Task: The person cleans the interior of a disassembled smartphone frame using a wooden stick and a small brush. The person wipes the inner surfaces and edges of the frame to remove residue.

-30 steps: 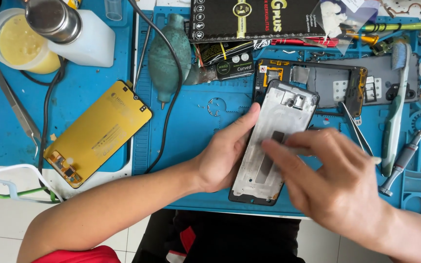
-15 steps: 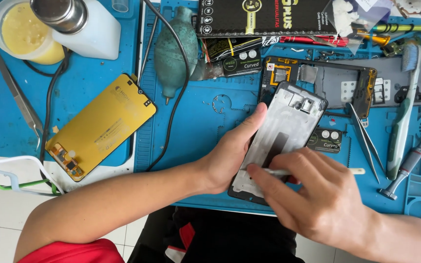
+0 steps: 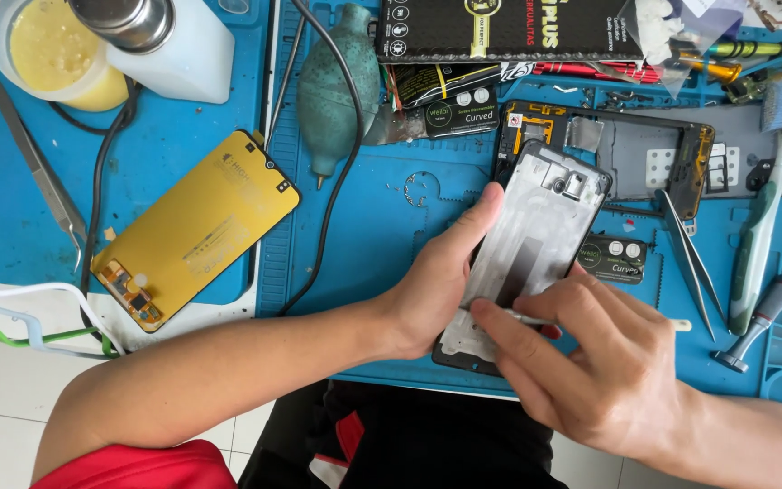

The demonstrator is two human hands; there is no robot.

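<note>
Closest to the person, the right hand (image 3: 604, 371) sits low over the near end of a silver phone frame (image 3: 536, 244), its fingers pinched narrowly around a thin pale stick tool (image 3: 681, 324) whose tip presses onto the frame's bottom section. The stick lies nearly level, crosswise to the frame, its free end poking out toward the right. Beside it, the left hand (image 3: 441, 272) grips the frame from the left edge, thumb laid along the side and the other fingers tucked underneath, out of sight. The frame itself lies tilted, its long axis running from the near-left corner up and away to the far-right; a dark strip marks its middle. So the bare stretch of frame lies up and away from the right hand's fingertips, along that slanted axis, and the right hand is the one on top of it.

Just beyond the frame lies a dark phone body (image 3: 644, 158) with exposed parts. To the right rest metal tweezers (image 3: 690, 258), a toothbrush (image 3: 762, 226) and a small screwdriver (image 3: 767, 308), all on the blue work mat (image 3: 382, 235). Well to the left lies a yellow-backed screen panel (image 3: 196, 226); farther back sit a green air-blower bulb (image 3: 337, 86), a white dispenser bottle (image 3: 169, 45) and a tub of yellow paste (image 3: 47, 50).
</note>
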